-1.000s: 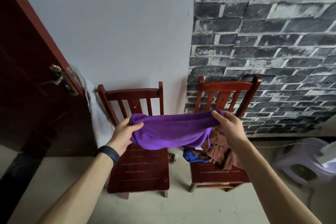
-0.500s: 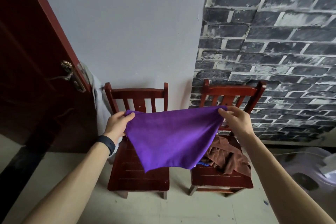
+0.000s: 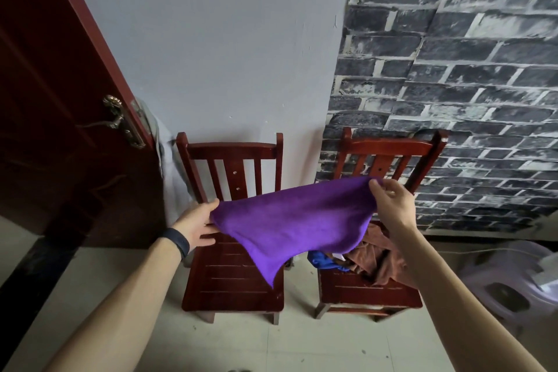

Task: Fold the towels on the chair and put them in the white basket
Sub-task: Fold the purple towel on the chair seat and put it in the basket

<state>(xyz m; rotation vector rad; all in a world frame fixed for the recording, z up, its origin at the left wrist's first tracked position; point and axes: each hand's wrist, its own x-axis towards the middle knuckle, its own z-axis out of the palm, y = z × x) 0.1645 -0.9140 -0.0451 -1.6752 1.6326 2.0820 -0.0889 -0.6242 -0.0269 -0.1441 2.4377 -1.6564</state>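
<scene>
A purple towel hangs spread in the air between my hands, one corner pointing down over the left chair. My left hand pinches its left corner, low and near the left chair's seat. My right hand pinches the right corner, held higher in front of the right chair. On the right chair's seat lie a crumpled brown towel and a blue towel, partly hidden behind the purple one. The white basket is not clearly in view.
Both wooden chairs stand against the wall. A dark red door is open at the left, with a grey cloth hanging behind it. A pale plastic stool stands at the right edge. Tiled floor lies in front.
The towel has gone from bunched to spread out. My left hand has dropped lower and the towel now slants down to the left, its lower corner hanging over the left chair.
</scene>
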